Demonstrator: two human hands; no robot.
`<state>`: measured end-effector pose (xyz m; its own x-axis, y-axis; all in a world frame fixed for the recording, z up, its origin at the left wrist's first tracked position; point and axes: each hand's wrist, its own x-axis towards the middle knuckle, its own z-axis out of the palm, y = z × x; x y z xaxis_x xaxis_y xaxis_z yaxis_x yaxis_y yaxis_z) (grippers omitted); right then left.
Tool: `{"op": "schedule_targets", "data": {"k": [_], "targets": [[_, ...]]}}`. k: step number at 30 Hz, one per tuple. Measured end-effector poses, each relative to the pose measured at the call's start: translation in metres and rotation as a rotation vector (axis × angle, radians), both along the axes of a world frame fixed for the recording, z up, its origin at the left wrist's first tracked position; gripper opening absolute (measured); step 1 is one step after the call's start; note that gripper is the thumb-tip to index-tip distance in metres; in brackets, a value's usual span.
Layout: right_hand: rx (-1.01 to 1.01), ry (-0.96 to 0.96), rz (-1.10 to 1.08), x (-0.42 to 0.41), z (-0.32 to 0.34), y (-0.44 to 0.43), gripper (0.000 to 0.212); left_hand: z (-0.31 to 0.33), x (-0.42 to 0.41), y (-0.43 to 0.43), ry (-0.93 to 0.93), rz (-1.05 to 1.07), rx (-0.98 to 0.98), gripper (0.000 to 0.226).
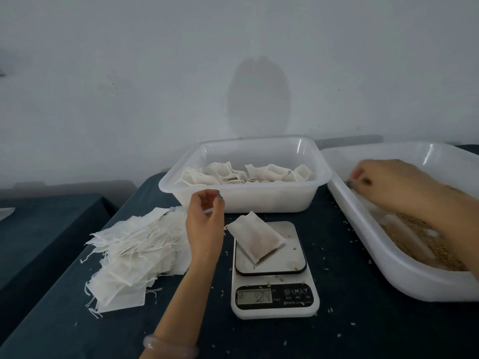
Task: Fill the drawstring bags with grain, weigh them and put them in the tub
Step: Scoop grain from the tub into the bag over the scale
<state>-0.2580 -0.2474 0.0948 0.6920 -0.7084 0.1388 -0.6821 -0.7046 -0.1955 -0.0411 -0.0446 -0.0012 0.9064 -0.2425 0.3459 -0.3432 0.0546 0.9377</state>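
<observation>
One filled bag (256, 238) on one scale (274, 294), near a bag tub (243, 200) and a grain tub (388, 268). Left hand (204, 218) relaxed, empty; right hand (388, 182) blurred, grip unclear.

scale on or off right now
On: the scale display shows digits, and a filled bag lies on its platform.

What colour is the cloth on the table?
Dark teal; the cloth shows best in the head view.

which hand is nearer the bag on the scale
Left. The left hand hovers just left of the drawstring bag; the right hand is far off to its right, in the grain tub.
</observation>
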Motion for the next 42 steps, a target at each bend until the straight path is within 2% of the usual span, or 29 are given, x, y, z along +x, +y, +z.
{"op": "schedule_targets", "data": {"k": [2,5,7,11,14,19,24,30,35,38,42], "targets": [[0.022,-0.291,0.160,0.013,-0.003,0.038,0.017,-0.001,0.000,0.000,0.002,0.010,0.013,0.013],[0.077,-0.420,0.297,0.036,-0.028,0.083,0.021,-0.002,0.002,0.000,0.007,0.028,0.023,0.012],[0.147,-0.418,0.267,0.051,-0.055,0.088,0.022,-0.002,0.002,0.001,0.008,0.038,0.027,0.012],[0.377,-0.525,0.048,0.066,-0.106,0.063,0.029,-0.002,0.002,0.003,0.010,0.056,0.058,0.012],[0.431,-0.594,-0.062,0.064,-0.131,0.045,0.035,-0.002,0.004,0.004,-0.021,0.066,0.273,0.015],[0.513,-0.688,-0.053,0.062,-0.139,0.039,0.036,-0.006,-0.004,0.006,-0.213,0.073,0.741,0.036],[0.549,-0.736,-0.050,0.059,-0.139,0.040,0.039,-0.010,-0.005,0.009,-0.206,-0.031,0.869,0.044],[0.551,-0.725,-0.041,0.058,-0.139,0.042,0.037,-0.009,-0.007,0.007,-0.220,-0.102,0.812,0.030],[0.539,-0.725,-0.032,0.059,-0.140,0.042,0.037,-0.005,-0.010,0.002,-0.331,-0.204,0.599,0.010],[0.531,-0.743,-0.031,0.059,-0.140,0.043,0.037,-0.001,-0.017,0.002,-0.500,-0.289,0.350,0.011],[0.530,-0.757,-0.020,0.058,-0.140,0.042,0.038,0.007,-0.027,0.003,-0.597,-0.345,0.219,0.033]]}}
